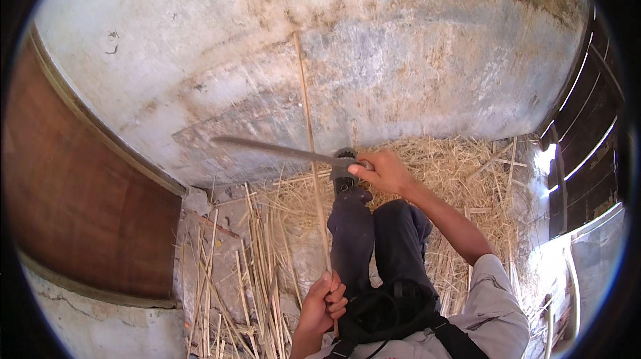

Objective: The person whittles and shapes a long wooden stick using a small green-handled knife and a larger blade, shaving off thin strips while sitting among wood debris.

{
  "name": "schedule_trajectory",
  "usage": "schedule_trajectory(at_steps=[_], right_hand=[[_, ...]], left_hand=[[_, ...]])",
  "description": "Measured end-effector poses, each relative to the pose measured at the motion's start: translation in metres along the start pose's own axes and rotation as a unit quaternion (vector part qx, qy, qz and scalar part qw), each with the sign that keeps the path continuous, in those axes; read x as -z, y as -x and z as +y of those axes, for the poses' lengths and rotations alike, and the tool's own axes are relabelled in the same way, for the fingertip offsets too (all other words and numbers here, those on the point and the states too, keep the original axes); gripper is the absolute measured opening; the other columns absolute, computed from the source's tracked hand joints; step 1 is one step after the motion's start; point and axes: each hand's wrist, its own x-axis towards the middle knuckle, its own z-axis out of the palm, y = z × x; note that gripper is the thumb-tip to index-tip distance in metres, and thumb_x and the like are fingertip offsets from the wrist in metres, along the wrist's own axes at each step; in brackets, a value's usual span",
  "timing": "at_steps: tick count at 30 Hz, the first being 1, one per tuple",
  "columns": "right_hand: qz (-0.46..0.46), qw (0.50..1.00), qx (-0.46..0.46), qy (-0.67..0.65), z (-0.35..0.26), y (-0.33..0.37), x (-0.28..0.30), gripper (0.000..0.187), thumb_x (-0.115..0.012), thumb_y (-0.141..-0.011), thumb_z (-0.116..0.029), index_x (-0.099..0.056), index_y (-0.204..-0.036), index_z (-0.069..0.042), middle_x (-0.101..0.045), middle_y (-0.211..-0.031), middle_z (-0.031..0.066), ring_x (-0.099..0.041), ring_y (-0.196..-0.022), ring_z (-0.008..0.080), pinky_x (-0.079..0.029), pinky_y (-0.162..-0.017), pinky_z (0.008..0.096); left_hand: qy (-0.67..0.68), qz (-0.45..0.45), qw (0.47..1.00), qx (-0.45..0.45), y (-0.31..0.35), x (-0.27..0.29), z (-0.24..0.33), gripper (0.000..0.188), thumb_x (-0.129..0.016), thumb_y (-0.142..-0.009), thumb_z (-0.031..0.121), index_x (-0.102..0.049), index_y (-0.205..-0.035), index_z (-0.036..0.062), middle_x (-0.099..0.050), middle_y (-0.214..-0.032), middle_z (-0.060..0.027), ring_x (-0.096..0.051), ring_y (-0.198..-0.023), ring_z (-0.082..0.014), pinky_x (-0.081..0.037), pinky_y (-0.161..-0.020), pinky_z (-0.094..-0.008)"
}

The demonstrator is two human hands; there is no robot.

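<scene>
My left hand (322, 304) is wrapped round the near part of a long, thin bamboo strip (319, 215). The strip runs away from me, and its far end shows against the wall. In my right hand (386, 173) is the handle of a machete (277, 150), its long blade pointing left. The blade crosses over the strip about midway along it; whether the two touch I cannot tell. My fingers hide most of the machete's handle.
Pale shavings (461, 192) cover the floor at the right. Several loose bamboo strips (250, 285) lie at the left, near a brown door panel (93, 185). A stained wall (400, 58) stands ahead, and dark slatted boards (587, 138) are on the right.
</scene>
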Motion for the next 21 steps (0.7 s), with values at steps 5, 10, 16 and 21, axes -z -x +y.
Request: schedule_trajectory(at_steps=[5,10,16,21], right_hand=[[-0.028,1.000,0.007,0.000,-0.007,-0.005,0.003,0.055,-0.060,-0.097,-0.060,-0.069,-0.084,-0.008,-0.059,-0.062,0.0147,-0.062,-0.063,0.0378,-0.046,-0.061,0.0490],[-0.065,0.989,0.123,0.053,-0.014,0.002,-0.004,0.056,-0.059,-0.096,-0.062,-0.072,-0.090,-0.008,-0.062,-0.064,0.0161,-0.064,-0.066,0.0388,-0.049,-0.064,0.0494],[-0.037,0.998,-0.026,0.033,-0.005,-0.030,0.008,0.057,-0.061,-0.094,-0.064,-0.072,-0.090,-0.009,-0.061,-0.063,0.0157,-0.065,-0.066,0.0389,-0.050,-0.064,0.0493],[-0.060,0.987,0.114,0.095,-0.010,-0.010,0.003,0.058,-0.059,-0.095,-0.064,-0.073,-0.090,-0.008,-0.063,-0.063,0.0165,-0.066,-0.065,0.0399,-0.051,-0.065,0.0497]], left_hand=[[-0.013,-0.002,1.000,-0.010,0.004,-0.003,0.002,0.036,-0.049,-0.108,0.049,-0.047,-0.090,0.0179,-0.030,-0.066,0.0062,-0.024,-0.049,-0.0059,-0.021,-0.043,-0.0230],[-0.021,0.014,0.999,-0.020,0.003,0.004,0.000,0.037,-0.049,-0.108,0.050,-0.046,-0.089,0.0179,-0.030,-0.065,0.0065,-0.023,-0.049,-0.0056,-0.020,-0.042,-0.0228],[-0.045,0.021,0.998,-0.034,0.005,-0.005,0.004,0.039,-0.050,-0.107,0.052,-0.046,-0.089,0.0179,-0.030,-0.065,0.0065,-0.023,-0.049,-0.0055,-0.021,-0.042,-0.0229],[-0.033,0.026,0.999,-0.034,0.007,-0.005,0.002,0.037,-0.048,-0.109,0.049,-0.046,-0.090,0.0168,-0.027,-0.065,0.0063,-0.021,-0.049,-0.0050,-0.018,-0.043,-0.0235]])
